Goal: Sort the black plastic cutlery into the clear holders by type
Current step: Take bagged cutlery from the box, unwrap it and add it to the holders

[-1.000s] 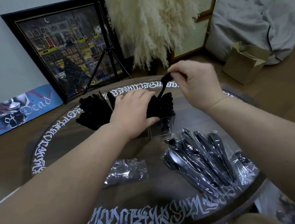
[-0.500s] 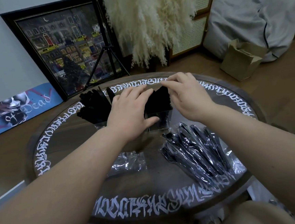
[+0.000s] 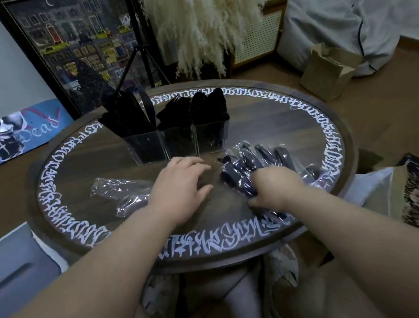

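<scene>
Three clear holders (image 3: 176, 144) stand in a row at the far middle of the tabletop (image 3: 264, 128), each already crowded with black cutlery (image 3: 196, 106) standing handle-down. What is left to sort lies nearer, on the right: a pile of wrapped pieces (image 3: 259, 162) in thin clear film, fanned out with their ends pointing away.

The right hand (image 3: 276, 191) rests on the near end of that pile, its fingers (image 3: 255, 201) curled down into the wrappers; whether they have actually closed round one piece I cannot tell, since the hand hides the contact. The left hand (image 3: 180, 189) lies flat and relaxed on the bare wood between the pile and a crumpled empty wrapper (image 3: 120, 192), fingers spread, holding nothing.

These pieces should be very light and fairly stiff, but the film is the awkward part (glossy, loose, and likely to slide over the plastic inside). A pinch on film alone would probably slip or drag neighbours along. Better to take one piece across its handle, near the middle, pressing through the wrapper onto the hard plastic. Fork tines and thin necks could snap if bent, so they are poor places to hold. The holders look light too, and could tip if knocked.
</scene>
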A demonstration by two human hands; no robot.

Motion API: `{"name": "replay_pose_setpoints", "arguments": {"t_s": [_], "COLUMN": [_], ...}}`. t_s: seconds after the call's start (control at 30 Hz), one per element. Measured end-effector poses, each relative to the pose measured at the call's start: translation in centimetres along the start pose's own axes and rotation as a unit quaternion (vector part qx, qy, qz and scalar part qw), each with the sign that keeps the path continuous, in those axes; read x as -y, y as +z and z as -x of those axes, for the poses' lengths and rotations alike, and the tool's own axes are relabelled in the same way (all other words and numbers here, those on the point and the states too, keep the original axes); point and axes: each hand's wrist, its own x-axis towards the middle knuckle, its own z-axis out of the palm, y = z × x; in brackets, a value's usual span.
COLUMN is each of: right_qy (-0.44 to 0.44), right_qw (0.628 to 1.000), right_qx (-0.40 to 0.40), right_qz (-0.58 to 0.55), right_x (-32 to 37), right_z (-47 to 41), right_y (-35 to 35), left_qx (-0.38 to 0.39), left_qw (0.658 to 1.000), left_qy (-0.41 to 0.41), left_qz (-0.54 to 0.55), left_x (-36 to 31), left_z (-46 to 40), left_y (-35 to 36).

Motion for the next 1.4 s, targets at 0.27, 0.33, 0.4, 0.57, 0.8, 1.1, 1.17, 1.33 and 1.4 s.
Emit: {"name": "replay_pose_setpoints", "arguments": {"t_s": [0.27,0.33,0.4,0.57,0.8,1.1,1.17,1.33,1.4], "right_qy": [-0.016,-0.053,-0.098,-0.1,-0.056,-0.124,-0.129,-0.107,-0.108], "right_qw": [0.989,0.98,0.971,0.947,0.862,0.855,0.852,0.802,0.811], "right_qx": [-0.049,-0.069,-0.085,-0.091,-0.072,-0.113,-0.125,-0.086,-0.087], "right_qz": [-0.141,-0.18,-0.203,-0.293,-0.499,-0.491,-0.491,-0.582,-0.568], "right_x": [-0.3,0.2,1.3,2.1,2.6,6.4,7.0,7.7,7.9], "right_z": [-0.3,0.2,0.5,0.3,-0.4,-1.2,-1.6,-1.9,-2.0], "right_y": [-0.4,-0.8,-1.0,-1.4,-1.6,-2.0,-1.9,-2.0,-2.0], "left_qx": [-0.031,-0.045,-0.03,-0.016,-0.044,-0.01,-0.012,-0.045,-0.047], "left_qw": [0.998,0.997,0.997,0.995,0.984,0.993,0.993,0.992,0.992], "left_qy": [-0.011,-0.012,0.002,-0.034,-0.124,-0.084,-0.082,-0.078,-0.078], "left_qz": [0.046,0.055,0.065,0.093,0.118,0.087,0.089,0.089,0.091], "left_x": [-0.3,-0.1,0.1,1.6,4.6,5.5,5.8,6.6,6.8], "left_z": [-0.1,-0.1,-0.1,0.4,1.6,2.4,2.4,2.7,2.8], "left_y": [0.7,0.4,0.0,-1.2,-2.5,-3.1,-3.2,-3.4,-3.4]}}
